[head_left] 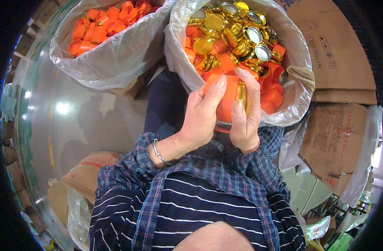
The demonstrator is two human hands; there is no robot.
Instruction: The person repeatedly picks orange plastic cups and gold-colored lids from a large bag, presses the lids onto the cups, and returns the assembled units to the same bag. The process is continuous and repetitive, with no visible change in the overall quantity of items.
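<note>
My left hand (202, 115) and my right hand (246, 113) both clasp an orange cylindrical cap (227, 102) with a gold metal piece (241, 90) at its right side, held just below a clear plastic bag (179, 62). That bag holds several orange caps and gold lids (225, 33). My left thumb lies across the orange cap's front; my right thumb presses beside the gold piece. A silver bangle sits on my left wrist.
A second clear bag (116, 54) of orange caps (103, 25) stands at the upper left. Flattened cardboard boxes (338, 54) lie at the right. A brown carton (84, 173) and a shiny grey floor (61, 117) are at the left.
</note>
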